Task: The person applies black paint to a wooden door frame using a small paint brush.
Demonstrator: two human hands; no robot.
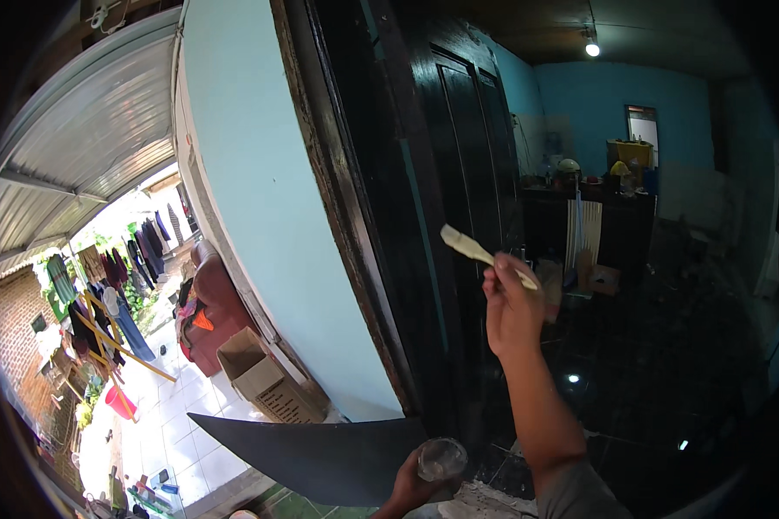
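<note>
Right hand: your right hand (512, 303) is raised in front of the dark doorway, fingers closed on the handle of a flat paintbrush (467, 246).
Paintbrush: held aslant, bristle end up and to the left, in line with the black panelled door (472, 143); whether the bristles touch the door cannot be told.
Left hand: your left hand (409, 481) is low, near the bottom edge, wrapped around the side of a clear round cup (442, 460); its contents are too indistinct to tell.
Hands: well apart, the right above and to the right of the left.
Dark sheet: a curved, dark grey sheet (312, 454) extends leftward from beside the cup.
Wall: pale blue plaster (260, 164) stands left of the dark door frame (342, 186).
Patio: an open cardboard box (273, 381) stands near a reddish-brown sofa (219, 298); farther left, clothes (138, 258) hang beneath a corrugated roof (95, 121).
Room: a lit bulb (592, 48) hangs from the ceiling; a mirror (641, 128) is on the far wall.
</note>
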